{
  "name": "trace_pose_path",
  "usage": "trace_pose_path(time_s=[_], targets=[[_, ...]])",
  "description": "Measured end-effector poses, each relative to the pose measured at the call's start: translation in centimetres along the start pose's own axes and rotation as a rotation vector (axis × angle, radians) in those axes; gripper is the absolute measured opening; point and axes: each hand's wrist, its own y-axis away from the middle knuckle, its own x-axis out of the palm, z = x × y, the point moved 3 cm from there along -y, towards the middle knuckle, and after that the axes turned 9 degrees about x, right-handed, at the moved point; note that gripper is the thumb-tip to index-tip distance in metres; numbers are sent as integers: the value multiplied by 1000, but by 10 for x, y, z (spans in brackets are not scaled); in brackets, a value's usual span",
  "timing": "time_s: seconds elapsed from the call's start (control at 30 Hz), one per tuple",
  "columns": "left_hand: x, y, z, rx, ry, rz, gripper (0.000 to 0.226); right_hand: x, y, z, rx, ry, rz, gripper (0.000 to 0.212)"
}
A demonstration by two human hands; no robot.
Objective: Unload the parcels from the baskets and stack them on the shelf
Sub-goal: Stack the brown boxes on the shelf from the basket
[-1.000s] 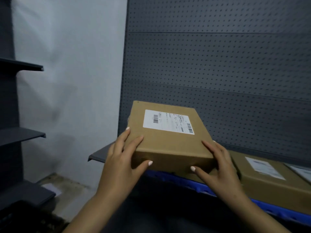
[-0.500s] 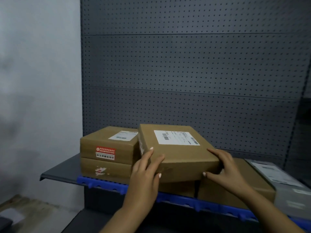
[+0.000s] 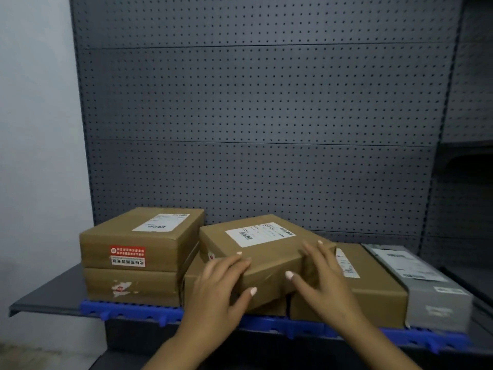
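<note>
White wall [image 3: 34, 129] at far left; grey pegboard back panel [image 3: 261, 116] behind everything. Dark shelf [image 3: 45, 297] with blue front strip [image 3: 128, 311], bare at its left end. Left of the fingers: stack of two brown boxes, upper box [image 3: 138, 241] with white label on top and red-and-white sticker on its front, lower box [image 3: 130, 287] with a torn patch on its front.

Centre: held parcel [image 3: 266, 252], brown, white barcode label facing up, turned at an angle to the shelf edge and resting tilted on the boxes under it, its left corner just beside the upper box of the stack. Partly hidden brown box [image 3: 192, 279] beneath its left part.

Left hand [image 3: 221, 295] on the parcel's near left corner: fingers [image 3: 237, 260] spread over the top edge, thumb pressed against the front face. Right hand [image 3: 325, 287] on the near right corner: fingers [image 3: 314, 249] extended and somewhat blurred, laid over the top, thumb on the front face. Both hands only partly closed, clasping the parcel between them.

Right of the fingers: flat brown box [image 3: 373, 289] with a white label, partly under the parcel and the right hand. Farthest right: grey box [image 3: 432, 295] with labels, touching the brown one.
</note>
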Motion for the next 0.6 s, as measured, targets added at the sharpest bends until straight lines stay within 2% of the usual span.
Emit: trace_pose_path(time_s=[0.1, 0.2, 0.37, 0.53, 0.6], targets=[[-9, -14, 16, -12, -114, 26, 82, 14, 15, 19, -28, 26, 101, 92], [-18, -27, 48, -107, -164, 54, 95, 27, 18, 33, -8, 150, 128, 112], [-20, -35, 81, -120, -203, 181, 106, 37, 8, 45, 47, 219, 127, 116], [-19, -34, 76, -24, -194, 144, 88, 42, 0, 47, 92, 266, 157, 123], [-18, -35, 75, -13, -197, 163, 79, 43, -3, 44, 99, 240, 182, 113]])
